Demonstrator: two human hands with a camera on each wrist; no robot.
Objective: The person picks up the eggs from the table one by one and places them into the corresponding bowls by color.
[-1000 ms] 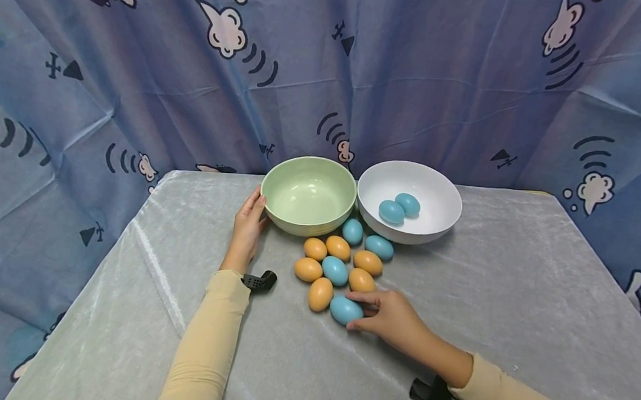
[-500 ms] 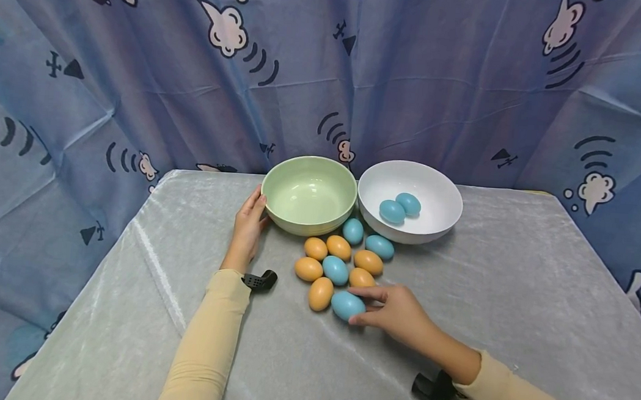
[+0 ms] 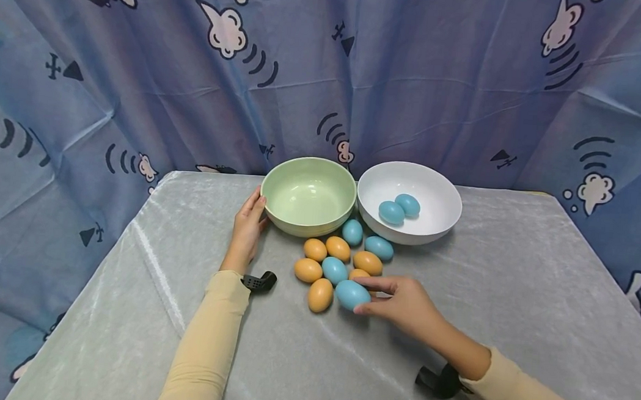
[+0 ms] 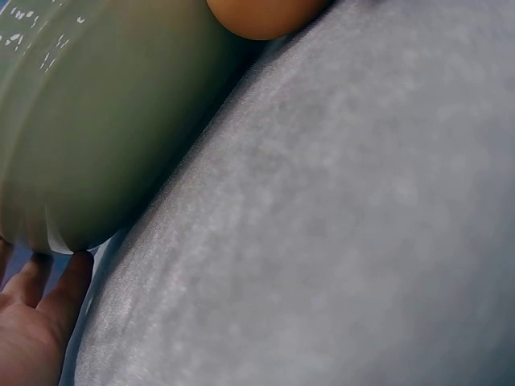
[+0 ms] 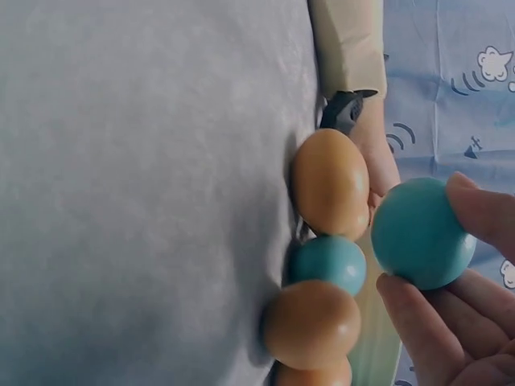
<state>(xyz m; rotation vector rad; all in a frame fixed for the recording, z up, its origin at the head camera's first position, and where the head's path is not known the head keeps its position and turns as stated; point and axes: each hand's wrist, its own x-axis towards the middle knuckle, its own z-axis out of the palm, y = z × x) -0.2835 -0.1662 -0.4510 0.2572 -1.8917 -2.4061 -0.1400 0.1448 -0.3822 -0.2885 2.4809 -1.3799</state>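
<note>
My right hand (image 3: 410, 303) pinches a blue egg (image 3: 352, 295) between thumb and fingers, raised off the cloth at the near end of a cluster of eggs. In the right wrist view the held egg (image 5: 424, 233) stands higher than the orange eggs (image 5: 312, 325) beside it. My left hand (image 3: 248, 227) touches the left side of a light green bowl (image 3: 308, 194) with fairly straight fingers. Right of that bowl stands a white bowl (image 3: 436, 207) with two blue eggs (image 3: 392, 212) in it. The left wrist view shows fingertips (image 4: 79, 269) against the green bowl's wall (image 4: 105, 121).
Several orange eggs (image 3: 308, 270) and a few blue eggs (image 3: 335, 270) lie close together in front of the bowls. Two of the blue ones sit right by the white bowl. A grey cloth (image 3: 513, 285) covers the table, and a patterned blue curtain (image 3: 416, 77) hangs behind.
My right hand has lifted the blue egg off the cloth and carried it slightly right and farther from me. The left hand and both bowls have stayed put.
</note>
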